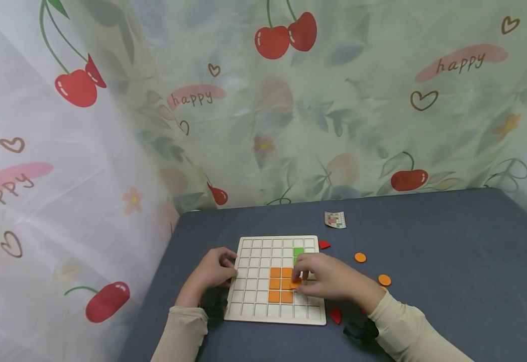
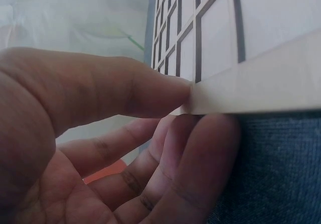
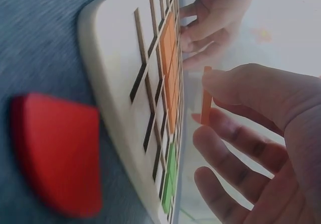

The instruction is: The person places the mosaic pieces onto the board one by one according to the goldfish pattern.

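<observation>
A pale square grid board [image 1: 274, 320] lies on the dark table. My left hand [image 1: 209, 274] grips its left edge; in the left wrist view the thumb [image 2: 155, 94] presses the rim and the fingertips reach under it. Above the board, my right hand [image 1: 328, 276] pinches a thin orange square tile [image 3: 206, 99] between thumb and fingers, tilted on edge in the right wrist view. Just beside it, a block of several orange tiles [image 1: 275, 284] fills cells near the middle. Green tiles [image 1: 298, 251] sit toward the upper right, partly covered by the right hand.
Right of the board lie red quarter-round pieces [image 1: 335, 315] and several orange discs [image 1: 384, 279]. A small printed grid card [image 1: 335, 219] rests behind the board. A patterned curtain [image 1: 308, 120] hangs beyond the back edge of the table [image 1: 435, 261].
</observation>
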{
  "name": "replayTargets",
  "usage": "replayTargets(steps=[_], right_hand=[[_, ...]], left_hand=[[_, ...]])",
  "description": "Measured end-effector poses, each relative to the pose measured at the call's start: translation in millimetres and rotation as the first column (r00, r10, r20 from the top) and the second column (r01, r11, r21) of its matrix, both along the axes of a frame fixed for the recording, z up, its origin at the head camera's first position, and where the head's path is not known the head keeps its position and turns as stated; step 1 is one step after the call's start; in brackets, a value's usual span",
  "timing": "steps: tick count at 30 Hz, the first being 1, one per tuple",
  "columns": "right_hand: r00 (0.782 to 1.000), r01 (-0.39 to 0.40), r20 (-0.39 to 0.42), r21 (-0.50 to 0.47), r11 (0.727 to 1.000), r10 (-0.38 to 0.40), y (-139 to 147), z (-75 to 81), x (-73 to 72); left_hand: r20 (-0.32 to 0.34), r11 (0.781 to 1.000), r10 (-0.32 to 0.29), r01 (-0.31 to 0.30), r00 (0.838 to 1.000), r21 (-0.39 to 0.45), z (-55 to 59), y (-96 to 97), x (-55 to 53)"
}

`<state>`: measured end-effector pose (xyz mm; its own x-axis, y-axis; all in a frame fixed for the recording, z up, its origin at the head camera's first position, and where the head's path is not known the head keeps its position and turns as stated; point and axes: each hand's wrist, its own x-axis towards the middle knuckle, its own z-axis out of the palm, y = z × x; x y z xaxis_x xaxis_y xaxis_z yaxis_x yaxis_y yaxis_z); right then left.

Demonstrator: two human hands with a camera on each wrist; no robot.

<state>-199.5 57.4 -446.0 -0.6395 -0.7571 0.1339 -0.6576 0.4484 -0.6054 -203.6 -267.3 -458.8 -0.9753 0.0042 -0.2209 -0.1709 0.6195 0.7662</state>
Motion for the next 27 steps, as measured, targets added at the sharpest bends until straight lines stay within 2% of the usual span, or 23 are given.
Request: replayTargets(steps=[7,15,21,27], right_hand=[[0.999,0.016,-0.030,-0.012,1.000,-0.017,-25.7,2.0,-7.1],[0.995,0.071,-0.070,0.047,0.996,-0.068,-62.8,4.6,-19.9],[0.996,0.074,-0.051,0.081,0.994,-0.070,-77.3,-1.7,-29.4],[0.997,0.074,-0.033,0.101,0.992,-0.071,-81.6,-5.8,-32.6]], left_hand=[[-0.002,1.000,-0.004,0.004,1.000,0.004,-0.3,-0.2,0.0],[-0.004,1.000,-0.002,0.002,1.000,-0.001,-0.3,0.2,-0.2],[0.003,1.000,0.004,-0.004,1.000,-0.007,0.2,0.3,-0.5],[0.002,1.000,0.003,-0.003,1.000,-0.012,1.5,0.3,0.0]])
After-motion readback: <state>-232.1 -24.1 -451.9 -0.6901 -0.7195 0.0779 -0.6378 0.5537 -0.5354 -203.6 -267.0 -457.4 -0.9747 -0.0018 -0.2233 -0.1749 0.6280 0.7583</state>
